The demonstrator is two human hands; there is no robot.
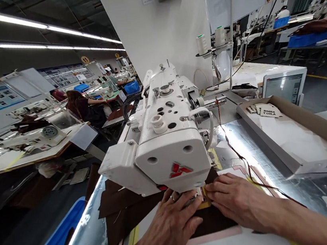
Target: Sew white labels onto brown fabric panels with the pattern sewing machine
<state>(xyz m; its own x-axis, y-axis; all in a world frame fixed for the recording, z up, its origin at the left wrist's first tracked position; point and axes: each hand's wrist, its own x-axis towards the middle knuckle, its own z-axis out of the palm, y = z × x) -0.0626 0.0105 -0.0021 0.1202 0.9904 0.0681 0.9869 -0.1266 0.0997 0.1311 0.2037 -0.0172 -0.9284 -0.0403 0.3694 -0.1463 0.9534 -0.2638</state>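
Under the head of a white sewing machine (pixel 170 153), both hands rest on a dark brown fabric piece (pixel 212 221). My left hand (pixel 172 221) lies with its fingers stretched out over a small white label (pixel 195 195), partly covering it. My right hand (pixel 236 195) lies flat at the other side, its fingertips touching the edge of a yellow frame (pixel 205 202) around the label. The machine's head hides the needle area. More brown fabric pieces (pixel 123 208) lie in a loose stack left of my left hand.
An open cardboard box (pixel 303 132) at right holds several labels (pixel 267 111) reading "BIMBA Y LOLA". Behind it stands a screen (pixel 282 88). A dark red thread (pixel 240 156) runs across the metal table. At lower left is a blue bin (pixel 58 240). Other people work at machines farther back.
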